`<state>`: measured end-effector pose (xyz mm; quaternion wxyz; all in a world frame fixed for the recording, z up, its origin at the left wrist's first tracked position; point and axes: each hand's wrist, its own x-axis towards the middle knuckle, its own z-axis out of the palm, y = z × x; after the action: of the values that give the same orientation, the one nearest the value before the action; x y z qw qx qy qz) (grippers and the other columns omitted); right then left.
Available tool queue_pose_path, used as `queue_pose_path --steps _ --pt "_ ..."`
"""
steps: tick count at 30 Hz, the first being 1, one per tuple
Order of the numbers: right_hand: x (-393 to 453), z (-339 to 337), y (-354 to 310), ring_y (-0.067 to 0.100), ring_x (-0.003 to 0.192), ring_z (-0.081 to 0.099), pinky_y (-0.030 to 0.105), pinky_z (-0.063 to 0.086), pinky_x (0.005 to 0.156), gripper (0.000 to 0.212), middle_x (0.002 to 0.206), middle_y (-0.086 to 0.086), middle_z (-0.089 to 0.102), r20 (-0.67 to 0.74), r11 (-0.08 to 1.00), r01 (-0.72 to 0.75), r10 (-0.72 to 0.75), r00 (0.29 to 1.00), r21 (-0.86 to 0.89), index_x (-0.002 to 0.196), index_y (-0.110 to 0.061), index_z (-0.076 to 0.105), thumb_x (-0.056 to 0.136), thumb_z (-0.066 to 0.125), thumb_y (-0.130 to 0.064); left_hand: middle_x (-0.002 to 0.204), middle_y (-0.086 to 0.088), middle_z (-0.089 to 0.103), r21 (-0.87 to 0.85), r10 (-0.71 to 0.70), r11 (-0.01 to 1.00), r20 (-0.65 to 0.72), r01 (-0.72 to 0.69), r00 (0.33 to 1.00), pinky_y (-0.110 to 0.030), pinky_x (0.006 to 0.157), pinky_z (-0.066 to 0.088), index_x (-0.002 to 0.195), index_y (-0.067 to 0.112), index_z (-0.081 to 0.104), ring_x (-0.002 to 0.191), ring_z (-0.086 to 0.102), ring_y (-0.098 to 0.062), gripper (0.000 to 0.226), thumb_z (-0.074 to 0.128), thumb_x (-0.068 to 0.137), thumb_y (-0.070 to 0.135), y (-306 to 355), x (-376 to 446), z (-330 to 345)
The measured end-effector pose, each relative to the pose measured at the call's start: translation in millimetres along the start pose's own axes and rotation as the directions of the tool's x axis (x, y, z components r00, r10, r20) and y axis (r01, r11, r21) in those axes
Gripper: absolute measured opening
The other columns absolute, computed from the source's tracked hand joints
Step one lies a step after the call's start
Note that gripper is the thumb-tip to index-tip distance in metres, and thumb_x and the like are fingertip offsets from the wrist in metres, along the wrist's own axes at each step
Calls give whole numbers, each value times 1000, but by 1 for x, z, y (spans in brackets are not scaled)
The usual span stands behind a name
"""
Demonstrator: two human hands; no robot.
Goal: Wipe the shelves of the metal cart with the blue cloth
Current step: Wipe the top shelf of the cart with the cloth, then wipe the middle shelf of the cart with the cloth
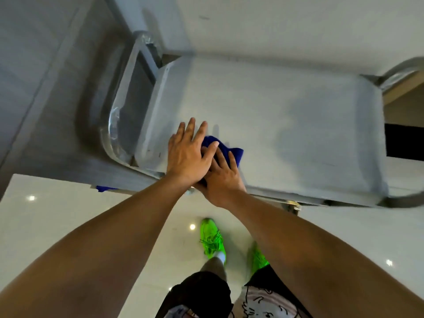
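Note:
The metal cart's top shelf fills the middle of the head view, grey and bare. A blue cloth lies bunched on the shelf near its front left corner. My right hand presses flat on the cloth. My left hand lies across the right one, fingers spread and pointing away from me. Most of the cloth is hidden under both hands.
The cart's curved handle bars stand at the left end and the right end. A small blue scrap shows below the shelf's front left edge. My green shoes stand on the glossy white floor, close to the cart.

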<state>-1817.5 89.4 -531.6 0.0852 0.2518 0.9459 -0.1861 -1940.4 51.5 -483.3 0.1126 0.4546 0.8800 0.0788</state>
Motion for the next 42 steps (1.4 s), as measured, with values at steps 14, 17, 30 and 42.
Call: queue_pose_path --steps 14,17,30,42 --pt "-182 -24 233 32 155 -1 56 -5 121 78 170 -2 4 -116 918 -396 396 911 21 158 -44 14 90 15 -83 164 -6 16 -23 310 951 124 -310 942 -47 120 15 155 31 18 151 9 -28 71 18 95 69 243 -36 73" --pt "-207 -23 253 33 154 2 57 -2 122 72 170 -1 8 -140 905 -424 425 894 40 158 -43 19 93 27 -75 164 -6 14 5 314 948 154 -318 937 -47 121 15 155 31 17 151 8 -27 72 16 94 69 259 -49 82" --pt "-249 16 208 39 147 31 58 22 118 42 157 7 44 -411 826 -417 554 724 379 139 -22 60 99 64 -31 148 -10 46 -192 522 843 61 -503 851 -45 115 28 144 13 47 138 37 -27 57 39 100 48 214 -129 103" --pt "-264 89 150 41 130 45 52 35 103 42 148 13 52 -419 797 -451 598 683 402 134 -15 64 93 67 -8 147 -7 45 -83 424 906 152 -416 893 -46 112 30 140 20 50 138 33 -28 59 34 97 57 131 -169 163"
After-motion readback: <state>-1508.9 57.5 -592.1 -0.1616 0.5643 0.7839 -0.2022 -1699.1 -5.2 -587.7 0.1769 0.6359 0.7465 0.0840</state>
